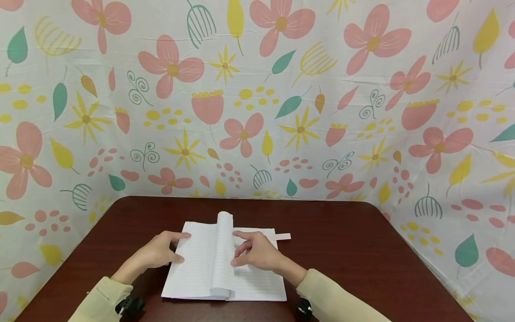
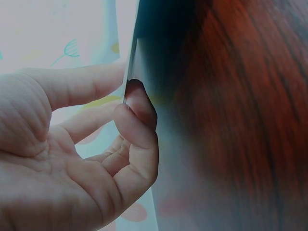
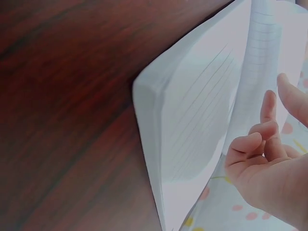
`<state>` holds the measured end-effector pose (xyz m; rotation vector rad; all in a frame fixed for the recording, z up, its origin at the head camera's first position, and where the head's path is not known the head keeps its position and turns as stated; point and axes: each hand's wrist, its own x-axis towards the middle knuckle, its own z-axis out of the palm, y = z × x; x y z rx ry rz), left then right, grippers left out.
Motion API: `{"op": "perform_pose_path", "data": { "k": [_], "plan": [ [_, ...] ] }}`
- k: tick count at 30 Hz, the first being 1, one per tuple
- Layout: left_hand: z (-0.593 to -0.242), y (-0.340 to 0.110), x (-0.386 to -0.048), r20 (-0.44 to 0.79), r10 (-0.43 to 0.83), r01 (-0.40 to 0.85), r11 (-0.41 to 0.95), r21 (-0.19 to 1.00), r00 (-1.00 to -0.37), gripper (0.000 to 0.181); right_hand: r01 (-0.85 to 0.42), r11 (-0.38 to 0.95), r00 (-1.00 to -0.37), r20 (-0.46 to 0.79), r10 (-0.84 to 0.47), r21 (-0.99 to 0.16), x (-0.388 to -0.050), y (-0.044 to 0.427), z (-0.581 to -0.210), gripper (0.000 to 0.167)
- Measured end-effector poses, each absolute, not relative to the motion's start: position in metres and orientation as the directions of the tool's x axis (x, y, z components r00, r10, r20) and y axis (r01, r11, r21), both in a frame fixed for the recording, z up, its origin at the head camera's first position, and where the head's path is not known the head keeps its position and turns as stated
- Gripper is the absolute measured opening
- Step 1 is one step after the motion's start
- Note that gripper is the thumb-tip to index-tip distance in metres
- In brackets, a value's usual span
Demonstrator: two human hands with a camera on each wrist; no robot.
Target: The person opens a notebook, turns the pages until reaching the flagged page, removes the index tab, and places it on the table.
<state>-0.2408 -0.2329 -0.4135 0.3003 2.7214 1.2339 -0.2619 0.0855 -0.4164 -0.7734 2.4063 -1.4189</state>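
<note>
An open lined notebook (image 1: 193,259) lies on the dark wooden table, with several pages standing up in a curled roll (image 1: 222,257) along its middle. My left hand (image 1: 158,250) grips the notebook's left edge; in the left wrist view its thumb is on one side of the thin edge and curled fingers are on the other. My right hand (image 1: 261,252) hovers over the right-hand page, its fingertips at the side of the curled pages. In the right wrist view, the right hand's fingers (image 3: 269,106) are loosely bent, with nothing pinched; whether they touch the paper I cannot tell.
A pale pink strip (image 1: 283,236) sticks out from the notebook's upper right edge. The brown table (image 1: 342,250) has rounded far corners. A flower-patterned cloth (image 1: 257,112) hangs behind and along both sides.
</note>
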Motion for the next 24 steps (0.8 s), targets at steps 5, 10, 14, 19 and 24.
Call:
{"op": "perform_pose_path", "data": {
  "k": [5, 10, 14, 19, 24],
  "plan": [
    [-0.414, -0.233, -0.241, -0.048, 0.235, 0.119, 0.645, 0.755, -0.971, 0.068, -0.318, 0.389, -0.829, 0.054, -0.556, -0.865, -0.262, 0.082, -0.416, 0.079],
    [-0.415, -0.234, -0.241, -0.045, 0.239, 0.124, 0.644, 0.755, -0.97, 0.068, -0.305, 0.371, -0.83, 0.053, -0.556, -0.877, -0.261, 0.078, -0.416, 0.076],
    [-0.416, -0.234, -0.241, -0.042, 0.238, 0.125, 0.645, 0.753, -0.97, 0.068, -0.294, 0.37, -0.826, 0.04, -0.562, -0.881, -0.261, 0.073, -0.417, 0.075],
    [-0.415, -0.234, -0.241, -0.045, 0.236, 0.123, 0.646, 0.753, -0.971, 0.068, -0.293, 0.382, -0.811, 0.017, -0.584, -0.877, -0.262, 0.068, -0.419, 0.073],
    [-0.415, -0.233, -0.242, -0.044, 0.232, 0.123, 0.657, 0.744, -0.972, 0.07, -0.295, 0.385, -0.806, 0.012, -0.592, -0.875, -0.26, 0.066, -0.419, 0.066]
  ]
}}
